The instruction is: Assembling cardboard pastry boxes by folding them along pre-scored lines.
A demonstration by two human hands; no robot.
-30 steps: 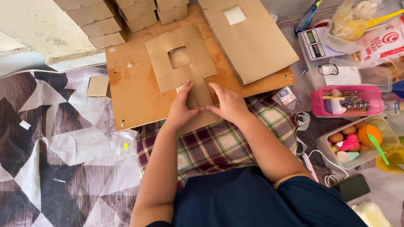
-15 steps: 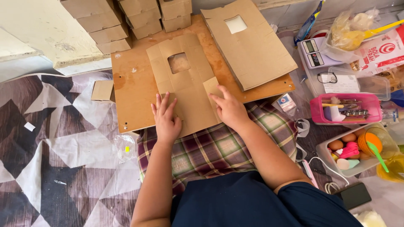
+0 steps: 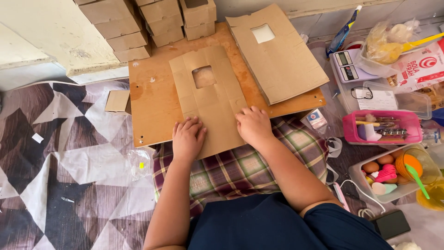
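on the wooden board (image 3: 152, 106), centre of view: flat cardboard box blank (image 3: 208, 99) with a rectangular window cut-out, lying unfolded, near edge overhanging the board toward the plaid cloth (image 3: 231, 169).

left hand (image 3: 187, 139) at 7 o'clock of the blank, palm down, fingers spread, pressing its lower left corner flat; grasping nothing. right hand (image 3: 253, 126) at 5 o'clock of the blank, palm down on its lower right edge, fingers loosely curled onto the card; nothing clasped, only pressing.

second windowed cardboard sheet (image 3: 277, 55) at 2 o'clock of the blank, lying partly on the board and overhanging its right edge, just beside the blank. stack of folded cardboard boxes (image 3: 148, 23) at 11 to 12 o'clock along the far edge. small cardboard scrap (image 3: 116, 100) at 9 o'clock, off the board on the patterned mat (image 3: 60, 162). pink tray (image 3: 381, 127) with utensils at 3 o'clock, well apart; digital scale (image 3: 347, 65) beyond it at 2 o'clock.
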